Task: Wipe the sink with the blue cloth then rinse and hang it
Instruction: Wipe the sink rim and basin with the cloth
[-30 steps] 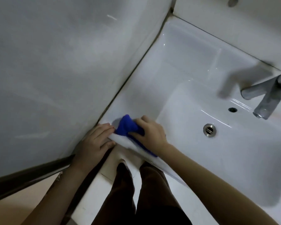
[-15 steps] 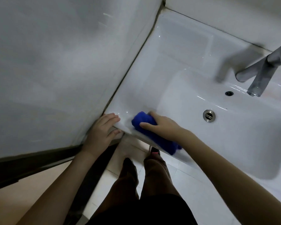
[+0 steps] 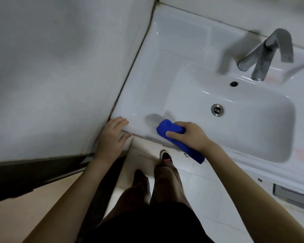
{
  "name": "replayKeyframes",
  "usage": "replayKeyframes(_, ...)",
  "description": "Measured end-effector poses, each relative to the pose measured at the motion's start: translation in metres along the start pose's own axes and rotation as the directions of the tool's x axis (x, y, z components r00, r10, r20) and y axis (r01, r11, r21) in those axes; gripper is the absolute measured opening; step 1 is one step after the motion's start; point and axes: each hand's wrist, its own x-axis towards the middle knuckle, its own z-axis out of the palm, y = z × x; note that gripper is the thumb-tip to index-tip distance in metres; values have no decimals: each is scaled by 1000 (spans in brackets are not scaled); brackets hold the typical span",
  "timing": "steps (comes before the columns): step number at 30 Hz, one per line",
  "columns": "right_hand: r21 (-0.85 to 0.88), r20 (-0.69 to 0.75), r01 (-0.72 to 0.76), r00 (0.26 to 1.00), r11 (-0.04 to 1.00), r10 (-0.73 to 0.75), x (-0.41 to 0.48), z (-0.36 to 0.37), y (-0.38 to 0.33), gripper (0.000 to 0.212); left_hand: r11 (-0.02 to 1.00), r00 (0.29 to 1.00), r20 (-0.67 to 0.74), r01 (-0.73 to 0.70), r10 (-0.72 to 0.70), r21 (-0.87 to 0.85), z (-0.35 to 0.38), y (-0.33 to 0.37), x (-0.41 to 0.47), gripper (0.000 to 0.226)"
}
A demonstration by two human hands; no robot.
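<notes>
A white sink (image 3: 167, 55) fills the upper right, its basin holding a metal drain (image 3: 217, 110). My right hand (image 3: 189, 135) presses a folded blue cloth (image 3: 168, 129) onto the sink's front rim, left of the basin. One end of the cloth hangs down past the rim under my wrist. My left hand (image 3: 111, 137) lies flat on the sink's front left corner, fingers spread, holding nothing.
A grey faucet (image 3: 263, 58) stands at the back of the basin, above a small overflow hole (image 3: 233, 83). A pale wall (image 3: 60, 67) runs along the sink's left side. Below are my legs, a shoe (image 3: 166, 156) and white floor tiles.
My right hand has slid the blue cloth to the right along the front rim, away from the left corner. My left hand has stayed on that corner.
</notes>
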Motion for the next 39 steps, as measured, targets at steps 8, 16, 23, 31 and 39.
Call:
replayKeyframes(8, -29, 24, -9, 1000, 1000, 10, 9, 15, -25, 36, 998, 998, -6, -61, 61, -11, 0, -5, 0, 36)
replayKeyframes(16, 47, -21, -196, 980, 980, 197, -43, -31, 42, 33, 996, 996, -46, -79, 77, -31, 1, -3, -1, 34)
replayKeyframes(23, 107, 93, 6, 996, 994, -16, 15, 11, -15, 19, 999, 999, -6, -44, 44, -5, -1, -3, 2, 36)
replayKeyframes(31, 119, 103, -140, 986, 983, 128, -58, -63, 91, 30, 1000, 1000, 2, 1, 0, -24, -2, 2, 0, 36)
replayKeyframes(39, 105, 107, 137, 983, 985, -148, 27, -2, 12, 16, 999, 1000, -5, 24, -24, -24, 0, 3, -2, 37)
